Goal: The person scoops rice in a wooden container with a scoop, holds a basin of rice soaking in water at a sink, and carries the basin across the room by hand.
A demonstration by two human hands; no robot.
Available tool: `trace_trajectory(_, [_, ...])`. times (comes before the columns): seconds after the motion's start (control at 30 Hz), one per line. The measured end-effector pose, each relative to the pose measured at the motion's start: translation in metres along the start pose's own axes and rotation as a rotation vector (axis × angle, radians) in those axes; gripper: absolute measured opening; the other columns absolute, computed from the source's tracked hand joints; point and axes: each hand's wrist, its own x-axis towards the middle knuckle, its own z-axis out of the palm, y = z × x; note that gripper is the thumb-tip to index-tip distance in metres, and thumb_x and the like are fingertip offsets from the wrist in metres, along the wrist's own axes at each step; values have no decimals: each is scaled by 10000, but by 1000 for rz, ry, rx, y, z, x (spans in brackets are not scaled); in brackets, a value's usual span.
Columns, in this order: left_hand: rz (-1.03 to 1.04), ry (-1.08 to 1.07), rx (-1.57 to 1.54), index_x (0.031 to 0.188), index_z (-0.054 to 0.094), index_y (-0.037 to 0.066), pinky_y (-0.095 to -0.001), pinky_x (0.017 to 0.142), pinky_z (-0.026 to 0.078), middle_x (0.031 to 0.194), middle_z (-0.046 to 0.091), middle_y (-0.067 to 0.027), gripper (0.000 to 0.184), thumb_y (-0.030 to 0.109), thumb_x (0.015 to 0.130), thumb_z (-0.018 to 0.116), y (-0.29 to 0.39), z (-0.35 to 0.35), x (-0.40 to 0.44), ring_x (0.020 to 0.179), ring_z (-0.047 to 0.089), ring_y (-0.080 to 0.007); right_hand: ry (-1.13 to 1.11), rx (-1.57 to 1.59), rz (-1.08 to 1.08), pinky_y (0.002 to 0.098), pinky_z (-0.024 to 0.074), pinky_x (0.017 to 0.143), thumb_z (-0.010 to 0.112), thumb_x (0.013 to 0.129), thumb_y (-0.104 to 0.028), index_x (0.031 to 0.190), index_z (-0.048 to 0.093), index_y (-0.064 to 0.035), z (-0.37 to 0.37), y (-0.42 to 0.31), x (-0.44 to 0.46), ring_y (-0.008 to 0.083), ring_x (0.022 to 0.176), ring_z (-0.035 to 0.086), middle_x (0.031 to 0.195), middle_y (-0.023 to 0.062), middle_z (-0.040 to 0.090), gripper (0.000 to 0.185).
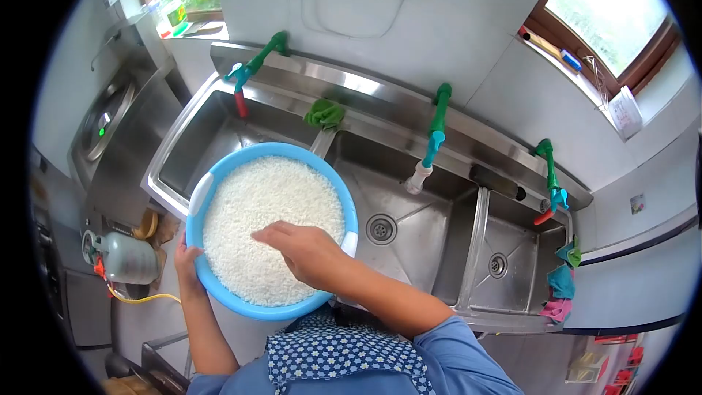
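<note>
A round light-blue basin [274, 312] full of white rice [256, 190] is in front of my body, overlapping the near edge of the left sink. My left hand [188, 257] grips the basin's left rim, with the thumb on the upper edge and the other fingers mostly hidden behind the wall. Over the rice is my right hand [303, 247], its fingers stretched out to the left and held close together. Its fingertips are at the rice surface or just above it; I cannot tell which. The palm side is hidden.
A steel three-bowl sink [358, 175] runs along the wall, with green taps [439, 121] above it. A green cloth [324, 113] lies on a divider. More cloths [561, 281] hang at the right end. A gas cylinder [131, 257] with a yellow hose stands at left.
</note>
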Motion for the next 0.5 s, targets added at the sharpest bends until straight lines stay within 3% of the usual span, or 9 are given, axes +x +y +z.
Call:
trace_trajectory(0.07, [0, 7, -25, 1267, 476, -56, -313, 902, 482, 1118, 595, -156, 685, 69, 594, 479, 0, 4, 1, 998, 603, -252, -64, 48, -50, 405, 494, 847, 529, 800, 67, 1192, 567, -40, -1, 5, 1, 336, 994, 612, 1160, 167, 609, 408])
trace_trajectory(0.17, [6, -4, -71, 1264, 478, -58, -311, 897, 483, 1112, 597, -155, 684, 72, 592, 479, -1, 6, -2, 987, 607, -250, 60, -65, -189, 404, 468, 906, 554, 806, 54, 1181, 576, -27, 3, 20, -4, 343, 1048, 583, 1174, 167, 601, 384])
trace_trajectory(0.3, [21, 24, -58, 1254, 486, -52, -309, 894, 485, 1103, 599, -153, 668, 73, 599, 474, 5, 14, -5, 979, 608, -247, 429, -212, 45, 412, 427, 978, 582, 861, -37, 1258, 525, -6, -11, 64, -31, 364, 1141, 532, 1254, 200, 554, 402])
trace_trajectory(0.33, [26, 31, -57, 1253, 488, -50, -309, 893, 485, 1099, 599, -153, 664, 71, 601, 470, 6, 16, -8, 977, 607, -247, 422, -211, 40, 412, 427, 978, 582, 861, -37, 1258, 525, -6, -12, 74, -39, 364, 1141, 532, 1254, 200, 554, 402])
trace_trajectory(0.4, [24, 12, -40, 1254, 488, -50, -309, 889, 486, 1095, 599, -152, 662, 69, 603, 468, 4, 10, -5, 977, 605, -245, 567, -173, 309, 440, 390, 1023, 577, 874, -61, 1294, 478, 26, -11, 86, -50, 366, 1218, 485, 1298, 222, 521, 440])
trace_trajectory(0.5, [18, -10, -47, 1252, 489, -51, -308, 879, 487, 1088, 600, -150, 656, 66, 607, 466, -3, 3, -1, 970, 604, -243, 543, -373, 176, 464, 358, 1053, 566, 892, -96, 1313, 440, 61, 9, 88, -53, 366, 1266, 445, 1333, 240, 487, 467])
